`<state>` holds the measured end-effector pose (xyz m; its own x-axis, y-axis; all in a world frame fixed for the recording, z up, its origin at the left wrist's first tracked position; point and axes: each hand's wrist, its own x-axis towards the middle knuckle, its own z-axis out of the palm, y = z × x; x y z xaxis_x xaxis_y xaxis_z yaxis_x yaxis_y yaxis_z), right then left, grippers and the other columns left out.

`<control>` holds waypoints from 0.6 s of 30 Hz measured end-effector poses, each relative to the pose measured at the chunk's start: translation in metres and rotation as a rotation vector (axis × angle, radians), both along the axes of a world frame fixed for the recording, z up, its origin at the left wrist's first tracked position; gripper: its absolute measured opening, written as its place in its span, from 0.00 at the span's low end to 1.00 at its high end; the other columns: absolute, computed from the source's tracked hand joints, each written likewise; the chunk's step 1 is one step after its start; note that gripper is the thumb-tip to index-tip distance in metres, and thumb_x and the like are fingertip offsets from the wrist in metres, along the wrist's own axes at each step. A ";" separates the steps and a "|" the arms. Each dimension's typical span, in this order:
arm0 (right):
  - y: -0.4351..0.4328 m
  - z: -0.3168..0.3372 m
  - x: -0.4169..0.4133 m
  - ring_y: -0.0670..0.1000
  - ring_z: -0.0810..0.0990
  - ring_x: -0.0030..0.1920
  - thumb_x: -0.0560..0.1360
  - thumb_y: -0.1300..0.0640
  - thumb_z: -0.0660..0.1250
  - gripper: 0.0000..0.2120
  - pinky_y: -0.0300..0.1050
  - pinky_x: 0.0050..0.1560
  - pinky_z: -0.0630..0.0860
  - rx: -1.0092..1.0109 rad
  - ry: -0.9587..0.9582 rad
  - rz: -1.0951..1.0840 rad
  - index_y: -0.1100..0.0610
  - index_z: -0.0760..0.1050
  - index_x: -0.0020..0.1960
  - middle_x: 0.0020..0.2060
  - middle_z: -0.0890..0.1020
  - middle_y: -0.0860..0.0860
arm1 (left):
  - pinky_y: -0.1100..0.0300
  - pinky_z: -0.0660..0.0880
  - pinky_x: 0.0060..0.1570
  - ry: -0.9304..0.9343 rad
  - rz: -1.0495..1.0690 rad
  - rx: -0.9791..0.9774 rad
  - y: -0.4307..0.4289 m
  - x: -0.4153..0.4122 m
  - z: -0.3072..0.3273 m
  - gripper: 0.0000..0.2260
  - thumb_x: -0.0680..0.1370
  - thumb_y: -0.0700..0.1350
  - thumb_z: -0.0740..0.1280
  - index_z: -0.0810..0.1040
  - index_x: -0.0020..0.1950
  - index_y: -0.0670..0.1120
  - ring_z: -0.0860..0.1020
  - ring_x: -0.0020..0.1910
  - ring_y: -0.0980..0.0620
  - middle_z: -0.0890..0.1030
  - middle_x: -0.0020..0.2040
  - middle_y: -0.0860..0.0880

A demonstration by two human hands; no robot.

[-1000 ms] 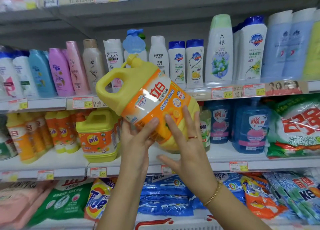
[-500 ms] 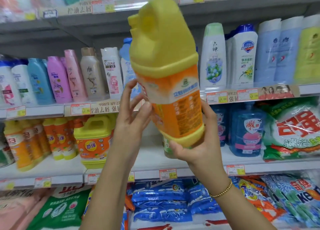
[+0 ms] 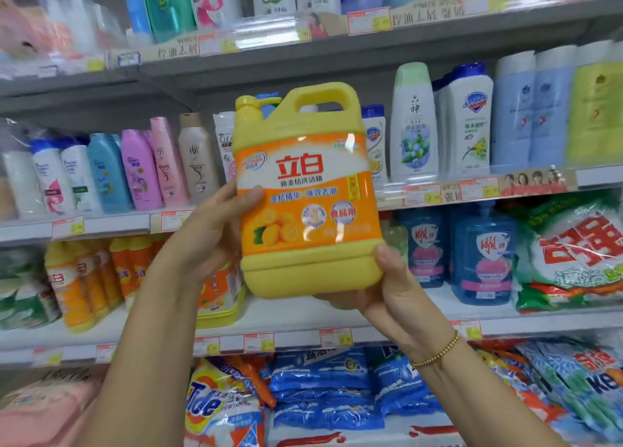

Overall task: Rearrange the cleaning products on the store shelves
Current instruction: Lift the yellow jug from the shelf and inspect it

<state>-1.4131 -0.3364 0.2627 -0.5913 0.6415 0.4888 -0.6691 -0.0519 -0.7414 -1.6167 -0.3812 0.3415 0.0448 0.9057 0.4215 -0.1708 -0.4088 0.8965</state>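
Observation:
A large yellow detergent jug (image 3: 305, 190) with an orange label, a top handle and a pump is held upright in front of the shelves, its front label facing me. My left hand (image 3: 209, 234) grips its left side, thumb across the label. My right hand (image 3: 387, 291) cups its bottom right corner from below. A similar yellow jug (image 3: 219, 291) stands on the middle shelf (image 3: 303, 315) behind my left wrist, mostly hidden.
Small orange detergent bottles (image 3: 84, 278) fill the middle shelf's left; blue pump bottles (image 3: 482, 254) and a green-white powder bag (image 3: 573, 251) stand at its right. Shampoo bottles (image 3: 141, 170) line the shelf above. Detergent bags (image 3: 320, 389) lie below.
The jug went from tilted with its pump to the left, through a side-on raised pose, to upright with the front label facing me. My right hand shifted under its base.

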 end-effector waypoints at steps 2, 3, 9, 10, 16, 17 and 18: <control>-0.011 0.011 0.003 0.58 0.80 0.57 0.63 0.41 0.75 0.39 0.55 0.46 0.81 -0.005 -0.012 -0.034 0.56 0.69 0.68 0.61 0.79 0.58 | 0.55 0.81 0.40 -0.037 -0.008 -0.026 -0.005 0.003 0.007 0.22 0.59 0.50 0.77 0.85 0.52 0.47 0.84 0.49 0.47 0.84 0.52 0.44; -0.017 0.019 0.005 0.57 0.81 0.55 0.64 0.40 0.72 0.36 0.53 0.43 0.81 -0.016 -0.029 -0.062 0.56 0.70 0.66 0.59 0.80 0.57 | 0.56 0.81 0.39 -0.064 -0.003 -0.042 -0.008 0.004 0.011 0.16 0.61 0.50 0.74 0.87 0.47 0.47 0.84 0.47 0.48 0.85 0.50 0.45; -0.056 0.064 0.029 0.56 0.84 0.51 0.66 0.42 0.66 0.24 0.49 0.37 0.83 -0.036 -0.200 -0.175 0.53 0.74 0.58 0.51 0.84 0.54 | 0.57 0.80 0.35 -0.126 0.021 -0.099 -0.019 0.012 0.025 0.12 0.66 0.51 0.70 0.87 0.42 0.45 0.85 0.44 0.49 0.86 0.47 0.45; -0.061 0.069 0.033 0.56 0.84 0.49 0.65 0.42 0.66 0.24 0.50 0.38 0.83 -0.035 -0.228 -0.191 0.53 0.75 0.57 0.50 0.85 0.54 | 0.57 0.80 0.35 -0.130 0.007 -0.117 -0.019 0.014 0.026 0.14 0.64 0.51 0.72 0.87 0.43 0.45 0.85 0.43 0.49 0.86 0.46 0.45; -0.073 0.095 0.054 0.58 0.84 0.48 0.72 0.42 0.66 0.24 0.51 0.35 0.83 -0.043 -0.402 -0.299 0.57 0.71 0.60 0.53 0.82 0.58 | 0.52 0.81 0.33 -0.221 -0.168 -0.230 -0.011 0.031 0.024 0.29 0.42 0.47 0.85 0.87 0.42 0.43 0.85 0.38 0.47 0.85 0.40 0.45; -0.073 0.097 0.057 0.58 0.84 0.48 0.72 0.41 0.66 0.26 0.51 0.36 0.83 -0.043 -0.428 -0.312 0.58 0.71 0.61 0.54 0.82 0.59 | 0.52 0.81 0.33 -0.218 -0.187 -0.246 -0.008 0.036 0.023 0.29 0.42 0.47 0.85 0.87 0.41 0.44 0.84 0.37 0.47 0.85 0.40 0.45; -0.073 0.099 0.061 0.58 0.85 0.47 0.72 0.41 0.66 0.27 0.52 0.36 0.83 -0.036 -0.456 -0.325 0.59 0.70 0.62 0.53 0.82 0.59 | 0.52 0.81 0.33 -0.208 -0.203 -0.249 -0.005 0.040 0.020 0.29 0.42 0.48 0.85 0.87 0.40 0.44 0.84 0.37 0.47 0.85 0.39 0.45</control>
<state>-1.3523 -0.4090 0.3622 -0.5068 0.8375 0.2042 -0.2669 0.0728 -0.9610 -1.5768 -0.3858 0.3620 0.1706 0.9630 0.2087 -0.4152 -0.1218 0.9015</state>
